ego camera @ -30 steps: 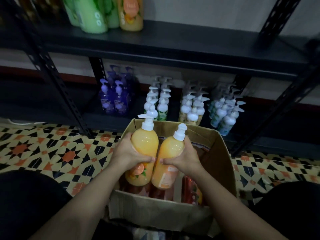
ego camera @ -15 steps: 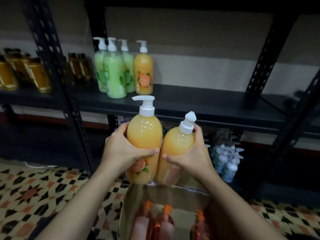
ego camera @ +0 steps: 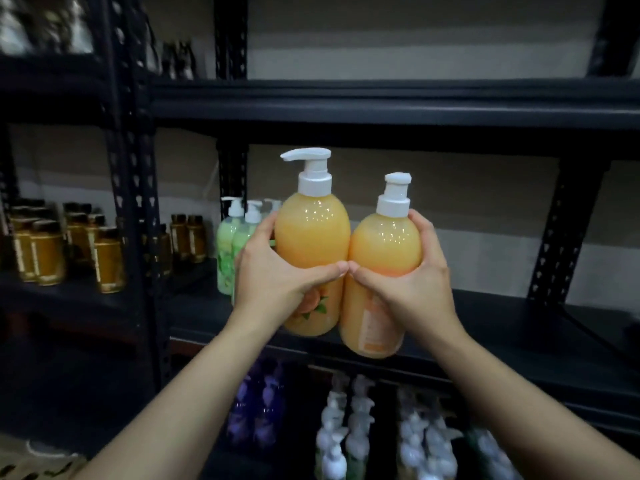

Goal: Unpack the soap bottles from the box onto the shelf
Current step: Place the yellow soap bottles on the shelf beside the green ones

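Observed in left hand (ego camera: 277, 285), fingers curled round mid-body: orange soap bottle (ego camera: 311, 237). Likewise in right hand (ego camera: 408, 289): second orange bottle (ego camera: 384, 247), touching the first, both upright at the shelf (ego camera: 502, 317) front, apparently not yet set down. Judged full, so heavy; smooth plastic, likely slippery. Best gripped round the belly, never by the pump. Beyond: green bottles (ego camera: 228, 251) standing on the shelf.

Bottle labels (ego camera: 313, 303) blurred — no text legible
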Demonstrator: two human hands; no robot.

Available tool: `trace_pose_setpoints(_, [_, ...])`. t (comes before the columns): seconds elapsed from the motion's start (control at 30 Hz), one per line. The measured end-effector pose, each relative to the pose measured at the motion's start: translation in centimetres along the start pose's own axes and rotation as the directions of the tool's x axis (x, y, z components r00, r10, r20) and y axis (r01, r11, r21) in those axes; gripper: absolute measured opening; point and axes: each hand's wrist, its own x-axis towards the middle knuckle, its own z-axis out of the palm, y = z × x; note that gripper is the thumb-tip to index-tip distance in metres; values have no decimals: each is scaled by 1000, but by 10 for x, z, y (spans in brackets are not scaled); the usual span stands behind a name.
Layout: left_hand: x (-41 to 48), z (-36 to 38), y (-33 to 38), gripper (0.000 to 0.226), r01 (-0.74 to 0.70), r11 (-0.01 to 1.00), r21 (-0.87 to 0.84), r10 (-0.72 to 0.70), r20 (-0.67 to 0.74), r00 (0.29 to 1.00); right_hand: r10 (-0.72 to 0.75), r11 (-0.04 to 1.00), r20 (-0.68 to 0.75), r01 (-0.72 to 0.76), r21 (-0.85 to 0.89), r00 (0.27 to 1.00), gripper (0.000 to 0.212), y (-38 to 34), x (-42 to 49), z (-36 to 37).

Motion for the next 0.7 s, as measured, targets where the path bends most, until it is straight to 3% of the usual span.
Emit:
trace_pose_setpoints(0.17, [47, 34, -18, 92, -38, 999, -8, 38, -29, 999, -11, 1000, -57, 11, 0, 998, 95, 31, 45, 19])
trace_pose_setpoints(0.47, [99, 91, -73, 106, 24, 994, 109, -24, -5, 1000, 50, 998, -60, -53, -42, 997, 103, 91, 80, 37])
trace_pose_setpoints(0.7, [98, 114, -95, 99, 128, 972, 196, -129, -5, 992, 67, 995, -39, -70, -76, 997, 103, 109, 79, 35])
